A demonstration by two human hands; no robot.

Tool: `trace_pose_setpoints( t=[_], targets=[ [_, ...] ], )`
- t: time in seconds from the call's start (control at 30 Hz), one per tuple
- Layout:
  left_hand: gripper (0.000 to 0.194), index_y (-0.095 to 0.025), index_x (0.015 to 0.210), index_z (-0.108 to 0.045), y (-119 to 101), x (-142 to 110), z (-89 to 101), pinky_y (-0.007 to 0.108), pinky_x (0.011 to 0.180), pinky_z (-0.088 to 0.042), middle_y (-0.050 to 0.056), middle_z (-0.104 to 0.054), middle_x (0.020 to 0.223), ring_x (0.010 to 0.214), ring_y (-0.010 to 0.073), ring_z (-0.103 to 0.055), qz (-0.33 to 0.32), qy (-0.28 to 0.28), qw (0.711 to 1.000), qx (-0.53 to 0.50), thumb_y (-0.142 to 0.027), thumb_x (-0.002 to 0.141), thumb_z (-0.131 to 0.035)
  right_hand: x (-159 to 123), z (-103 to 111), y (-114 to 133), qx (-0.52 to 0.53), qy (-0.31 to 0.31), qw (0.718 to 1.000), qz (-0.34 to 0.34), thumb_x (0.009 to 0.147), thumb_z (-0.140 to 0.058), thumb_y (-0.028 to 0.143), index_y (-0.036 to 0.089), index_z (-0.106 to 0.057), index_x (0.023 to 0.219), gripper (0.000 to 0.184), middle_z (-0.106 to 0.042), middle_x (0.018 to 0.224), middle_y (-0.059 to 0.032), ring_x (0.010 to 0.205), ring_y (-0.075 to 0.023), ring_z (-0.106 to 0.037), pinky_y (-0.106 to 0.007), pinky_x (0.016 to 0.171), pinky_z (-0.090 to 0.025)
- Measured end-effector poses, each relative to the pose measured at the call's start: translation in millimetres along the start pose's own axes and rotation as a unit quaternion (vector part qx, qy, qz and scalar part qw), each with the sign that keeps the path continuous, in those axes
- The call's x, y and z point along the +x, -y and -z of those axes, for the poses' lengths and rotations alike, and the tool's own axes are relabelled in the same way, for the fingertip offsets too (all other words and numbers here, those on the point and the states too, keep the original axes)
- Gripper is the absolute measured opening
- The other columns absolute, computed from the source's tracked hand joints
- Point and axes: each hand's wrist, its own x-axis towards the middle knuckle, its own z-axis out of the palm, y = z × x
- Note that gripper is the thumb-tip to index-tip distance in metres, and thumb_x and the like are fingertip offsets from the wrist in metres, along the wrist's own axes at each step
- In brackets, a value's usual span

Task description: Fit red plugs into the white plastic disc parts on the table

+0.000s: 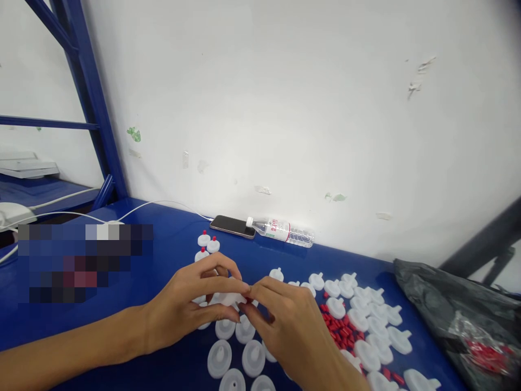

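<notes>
My left hand (pixel 183 307) is closed around a white round plastic lid with a spout (pixel 228 298), gripped between thumb and fingers. My right hand (pixel 291 323) meets it from the right, its thumb and fingertips pinching a small red cap (pixel 248 300) at the lid's spout; the fingers hide most of it. Below both hands lie several white lids (pixel 253 358), spouts up. Beyond my left hand stand a few lids with red caps on their spouts (pixel 204 239). To the right, loose red caps (pixel 342 330) lie heaped among more white lids (pixel 378 312).
Against the white wall rest a phone (pixel 232 226) with a white cable and a clear water bottle (pixel 280 231) on its side. A black plastic bag (pixel 439 304) and a clear bag of red pieces (pixel 486 355) lie at the right. A blue metal frame (pixel 97 108) rises at the left.
</notes>
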Motion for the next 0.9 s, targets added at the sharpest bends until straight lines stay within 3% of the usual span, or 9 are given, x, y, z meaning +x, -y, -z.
trace_pose_setpoints(
  t=[0.37,0.63,0.73,0.9],
  targets=[
    [0.040,-0.026,0.132,-0.058,2.6,-1.0,2.0,0.026,0.072,-0.053,0.007,-0.055,0.115,0.086,0.0153,-0.059,-0.060,0.012,0.996,0.067,-0.016,0.094,-0.067,-2.6,-0.2,0.6,-0.031,-0.011,0.999,-0.027,0.089,-0.071,0.021,0.025,-0.068,0.090,0.005,-0.071,0.076,0.0059,0.056,-0.0132,-0.063,-0.026,0.055,-0.036],
    [0.038,-0.025,0.125,-0.061,9.8,-1.4,2.3,0.022,0.064,-0.050,0.006,-0.055,0.115,0.082,0.0127,-0.058,-0.019,-0.022,0.997,0.067,-0.017,0.090,-0.072,0.0,3.2,-0.3,-0.023,-0.060,0.998,-0.028,0.091,-0.068,0.021,0.027,-0.068,0.098,0.009,-0.072,0.078,0.0064,0.061,-0.0139,-0.068,-0.025,0.056,-0.037],
    [0.037,-0.024,0.123,-0.062,6.0,-1.0,2.7,0.020,0.062,-0.049,0.005,-0.056,0.114,0.085,0.0138,-0.058,-0.025,-0.030,0.997,0.059,-0.017,0.089,-0.073,-0.9,2.5,-0.8,-0.044,-0.042,0.998,-0.034,0.090,-0.069,0.020,0.027,-0.068,0.096,0.009,-0.072,0.078,0.0059,0.061,-0.0149,-0.067,-0.026,0.055,-0.036],
    [0.041,-0.028,0.127,-0.059,1.3,-2.1,-0.2,0.020,0.065,-0.050,0.003,-0.055,0.116,0.079,0.0106,-0.058,-0.020,0.006,0.999,0.036,-0.015,0.090,-0.072,-3.0,-1.8,-1.2,-0.071,0.000,0.997,-0.033,0.090,-0.070,0.022,0.025,-0.066,0.089,0.005,-0.072,0.074,0.0052,0.060,-0.0175,-0.068,-0.028,0.054,-0.034]
  ],
)
